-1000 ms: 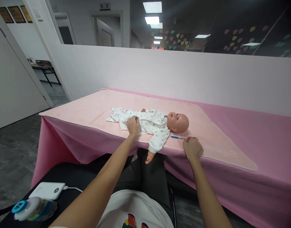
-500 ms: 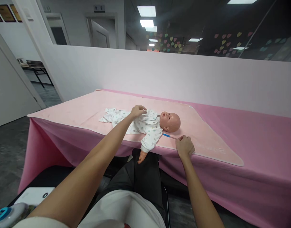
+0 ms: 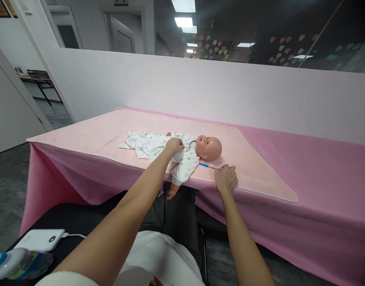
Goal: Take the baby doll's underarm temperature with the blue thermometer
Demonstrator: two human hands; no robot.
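A baby doll [image 3: 209, 148] in a white patterned outfit [image 3: 152, 145] lies on its back, head to the right. One of its arms hangs over the table's front edge. My left hand [image 3: 174, 146] is at the doll's chest, fingers closed in a pinch against the clothing; what is between them is hidden. Beside the doll's head, low over the mat, my right hand [image 3: 226, 177] is closed around one end of a slim stick [image 3: 204, 165]. The stick's blue end points left toward the doll's shoulder, and its other end disappears into my fingers.
A pale pink mat [image 3: 89, 133] covers much of the table over a darker pink cloth [image 3: 334, 171]. At lower left, a white power bank [image 3: 41, 239] with a cable and a blue-capped bottle [image 3: 21, 263] rest on a black seat. A white wall [image 3: 230, 91] stands behind.
My left hand has come down onto the doll's chest and its fingers have closed. My right hand still grips the stick. The whole view has shifted slightly.
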